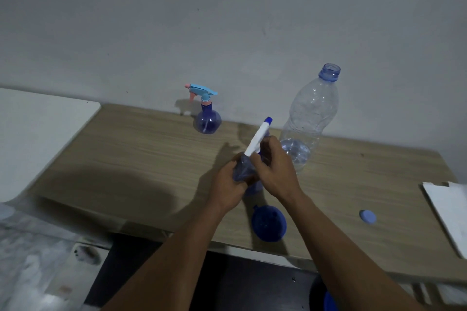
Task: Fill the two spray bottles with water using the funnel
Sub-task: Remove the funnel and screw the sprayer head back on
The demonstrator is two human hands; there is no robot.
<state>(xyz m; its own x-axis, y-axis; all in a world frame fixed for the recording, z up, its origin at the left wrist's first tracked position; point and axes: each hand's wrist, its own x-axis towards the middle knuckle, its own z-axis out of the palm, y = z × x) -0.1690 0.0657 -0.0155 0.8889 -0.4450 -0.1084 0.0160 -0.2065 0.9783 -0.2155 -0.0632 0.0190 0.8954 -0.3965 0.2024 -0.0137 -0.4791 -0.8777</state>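
A translucent blue spray bottle (242,172) is held just above the desk (141,159), near its middle. The left hand (227,187) is wrapped round its body, and the right hand (274,166) is curled about the neck below the white spray head (259,137); whether the head is screwed fully on is hard to tell.

The blue funnel (269,223) lies just in front of the hands, near the desk's front edge. The second spray bottle (207,118), with a pale blue and pink head, stands upright by the wall. To the right, an uncapped clear water bottle (309,113) holds a little water, and a blue cap (367,216) lies well apart from it.
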